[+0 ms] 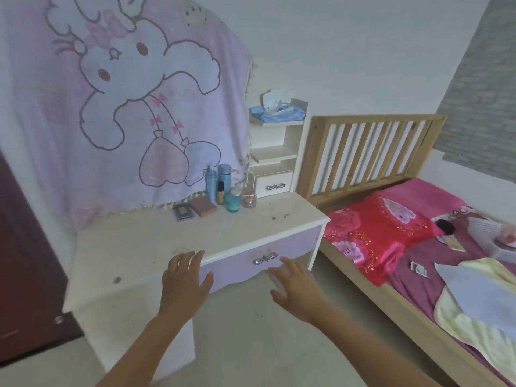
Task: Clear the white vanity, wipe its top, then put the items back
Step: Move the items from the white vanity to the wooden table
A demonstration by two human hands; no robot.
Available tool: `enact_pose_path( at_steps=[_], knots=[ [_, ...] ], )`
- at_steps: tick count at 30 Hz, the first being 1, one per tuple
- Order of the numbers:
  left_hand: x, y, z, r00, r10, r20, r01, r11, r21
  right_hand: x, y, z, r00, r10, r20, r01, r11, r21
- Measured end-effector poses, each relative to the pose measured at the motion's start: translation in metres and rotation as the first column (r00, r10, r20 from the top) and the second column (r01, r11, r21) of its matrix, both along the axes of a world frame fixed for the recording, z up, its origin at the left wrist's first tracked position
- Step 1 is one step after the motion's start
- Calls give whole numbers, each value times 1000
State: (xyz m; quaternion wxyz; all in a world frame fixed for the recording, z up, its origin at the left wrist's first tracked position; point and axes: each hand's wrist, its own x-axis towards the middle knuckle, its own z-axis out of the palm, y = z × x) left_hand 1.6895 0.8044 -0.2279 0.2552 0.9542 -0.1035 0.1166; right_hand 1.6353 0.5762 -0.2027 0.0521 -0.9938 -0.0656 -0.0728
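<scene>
The white vanity (145,247) has a dusty top with dark specks and a lilac drawer front (251,261). At its back stand a tall blue bottle (211,184), a blue flask (225,174), a small dark bottle (220,192), a teal jar (232,201), a glass candle jar (249,199), a brown compact (203,206) and a dark palette (183,211). My left hand (184,280) hovers with spread fingers at the vanity's front edge. My right hand (296,286) hangs open below the drawer. Both hold nothing.
A small white shelf unit (275,152) with a tissue pack (276,111) stands on the vanity's right rear. A wooden bed (371,152) with a red pillow (374,236) and cloths (480,300) lies right. A pink rabbit blanket (125,93) hangs behind. A dark door (25,261) is left.
</scene>
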Motion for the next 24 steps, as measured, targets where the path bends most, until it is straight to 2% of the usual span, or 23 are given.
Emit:
enact_pose_path(
  at_steps=[3,5,6,12,17,21,24],
  knots=[
    [8,7,-17,995,81,-57,-79,996,31,29,-2,-18,990,88,-114,-88,996,5],
    [19,16,-29,988,123,-93,-117,990,73,50,2,-32,961,106,-256,-91,993,69],
    [25,21,-33,983,149,-106,-140,986,90,61,1,-43,955,106,-277,-94,994,57],
    [88,41,-52,965,224,-139,-213,973,89,136,16,-64,952,182,-245,-181,983,29],
    [164,43,-60,946,207,-249,-205,978,34,224,26,-60,952,190,-242,-185,982,43],
    [218,50,-67,946,225,-233,-233,972,-8,278,40,-61,936,231,-267,-217,973,81],
    [252,58,-64,942,262,-211,-272,962,-18,310,51,-64,936,200,-289,-182,979,91]
  ],
)
